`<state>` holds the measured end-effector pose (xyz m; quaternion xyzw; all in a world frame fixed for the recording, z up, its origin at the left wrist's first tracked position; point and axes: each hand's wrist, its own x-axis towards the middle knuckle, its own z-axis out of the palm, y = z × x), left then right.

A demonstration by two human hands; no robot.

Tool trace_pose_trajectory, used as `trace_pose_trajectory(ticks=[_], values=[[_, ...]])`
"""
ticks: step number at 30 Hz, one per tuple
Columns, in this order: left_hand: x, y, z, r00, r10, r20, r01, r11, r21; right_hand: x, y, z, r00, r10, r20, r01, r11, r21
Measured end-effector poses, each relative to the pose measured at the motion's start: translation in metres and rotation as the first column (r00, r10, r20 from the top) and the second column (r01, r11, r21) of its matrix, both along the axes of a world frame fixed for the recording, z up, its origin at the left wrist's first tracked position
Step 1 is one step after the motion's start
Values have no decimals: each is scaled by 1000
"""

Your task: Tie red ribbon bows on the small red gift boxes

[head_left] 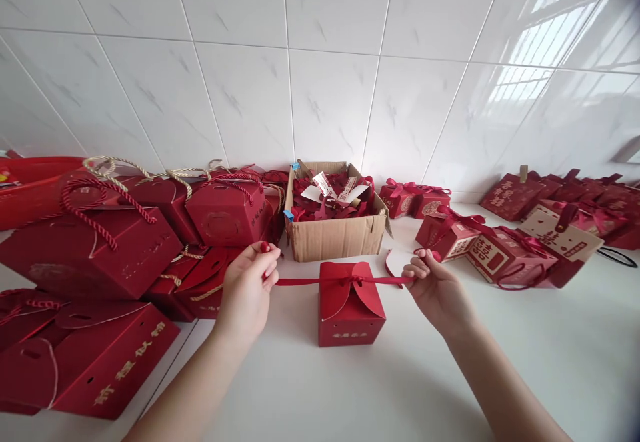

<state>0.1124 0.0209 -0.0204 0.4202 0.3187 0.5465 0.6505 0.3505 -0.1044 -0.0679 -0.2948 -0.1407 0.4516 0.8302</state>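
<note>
A small red gift box (350, 309) with petal-shaped top flaps stands on the white surface between my hands. A thin red ribbon (300, 281) runs through its top and is pulled taut to both sides. My left hand (247, 289) pinches the ribbon's left end, a short way left of the box. My right hand (435, 289) pinches the right end, with a loose tail of ribbon curling behind its fingers.
An open cardboard carton (337, 235) holding red ribbons and tags sits just behind the box. Large red boxes with rope handles (100, 249) are piled at the left. Several small ribbon-tied boxes (500, 252) lie at the right, against the white tiled wall (320, 62).
</note>
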Motion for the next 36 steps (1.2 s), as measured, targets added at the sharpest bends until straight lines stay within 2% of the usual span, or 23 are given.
trace_pose_trajectory(ticks=[2, 5, 8, 10, 12, 17, 19, 22, 24, 25, 26, 28, 29, 30, 31, 32, 33, 35, 36], values=[[-1, -1, -6, 966, 113, -231, -52, 966, 255, 3, -3, 3, 1000, -20, 13, 20, 1000, -13], [-3, 1, -12, 834, 339, -435, -26, 812, 584, 6, -8, 10, 997, -64, 41, 65, 998, -23], [-4, 6, -15, 706, 499, -503, 68, 659, 749, 9, -12, 13, 994, -102, 43, 102, 995, -11], [-4, 9, -15, 631, 579, -516, 123, 582, 804, 11, -12, 13, 994, -104, 44, 104, 995, -2], [-3, 11, -16, 561, 644, -521, 160, 533, 831, 12, -12, 13, 995, -89, 49, 89, 996, -2], [-4, 9, -20, 391, 729, -563, 269, 494, 827, 17, -13, 14, 989, -110, 97, 114, 993, -35], [-4, 9, -22, 366, 736, -570, 295, 489, 821, 16, -14, 15, 977, -146, 157, 156, 986, -51], [-3, 12, -26, 380, 735, -562, 327, 461, 825, 12, -13, 12, 917, -221, 332, 259, 963, -76], [-2, 15, -29, 390, 742, -545, 355, 424, 833, 9, -11, 7, 812, -282, 510, 375, 923, -87], [-1, 16, -30, 387, 751, -535, 361, 410, 838, 7, -10, 4, 725, -309, 616, 452, 888, -87], [0, 16, -31, 383, 761, -524, 357, 401, 844, 5, -8, 2, 606, -325, 726, 540, 838, -75], [3, 14, -32, 410, 764, -497, 324, 387, 863, 0, -6, -2, 300, -305, 904, 704, 710, 6], [5, 11, -33, 460, 743, -487, 304, 383, 872, -3, -5, -2, 147, -279, 949, 753, 654, 76], [6, 8, -34, 528, 698, -484, 286, 390, 875, -7, -5, -3, 14, -254, 967, 768, 622, 152], [8, 4, -35, 599, 630, -494, 278, 415, 866, -10, -5, -3, -88, -236, 968, 749, 625, 220], [10, -1, -36, 655, 546, -522, 283, 463, 840, -14, -5, -2, -156, -224, 962, 700, 663, 267], [12, -6, -37, 690, 454, -564, 303, 527, 794, -17, -6, -2, -199, -210, 957, 623, 727, 288], [15, -14, -40, 694, 260, -671, 375, 665, 646, -21, -8, -2, -237, -159, 958, 451, 856, 254], [17, -18, -41, 682, 155, -715, 418, 720, 554, -22, -9, -2, -225, -123, 967, 385, 900, 204]])
